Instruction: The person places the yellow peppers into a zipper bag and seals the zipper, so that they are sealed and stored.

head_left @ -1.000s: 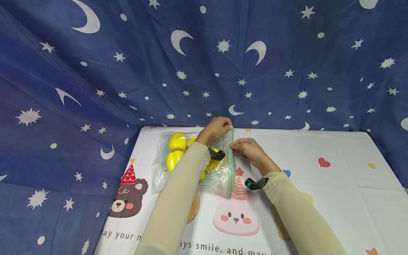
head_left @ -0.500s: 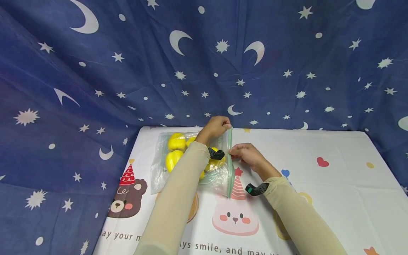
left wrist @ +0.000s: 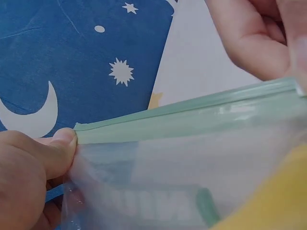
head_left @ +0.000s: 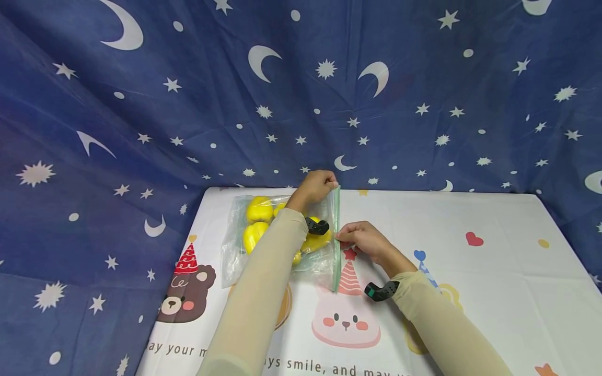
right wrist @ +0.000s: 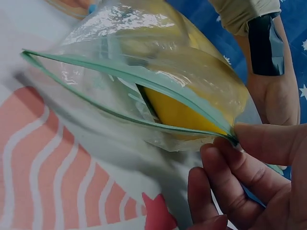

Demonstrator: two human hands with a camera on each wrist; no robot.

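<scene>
A clear zip bag (head_left: 322, 269) with a green seal strip lies on the table, holding several yellow bell peppers (head_left: 259, 210). My left hand (head_left: 316, 187) pinches the far end of the strip, seen as a taut green band (left wrist: 192, 108) in the left wrist view. Partway down the same strip, my right hand (head_left: 366, 239) pinches it between thumb and fingers. In the right wrist view the mouth (right wrist: 120, 91) gapes on the near side of those fingers (right wrist: 259, 177), with a yellow pepper (right wrist: 187, 115) inside. My left forearm hides part of the bag.
A white tablecloth (head_left: 508, 292) printed with cartoon animals covers the table. Behind and to the left hangs a blue curtain (head_left: 197, 78) with moons and stars, close to the table's far edge. Each wrist wears a black band (head_left: 382, 291).
My right hand has slid along the seal strip toward the near end of the bag. The left hand keeps its pinch at the far corner.
</scene>
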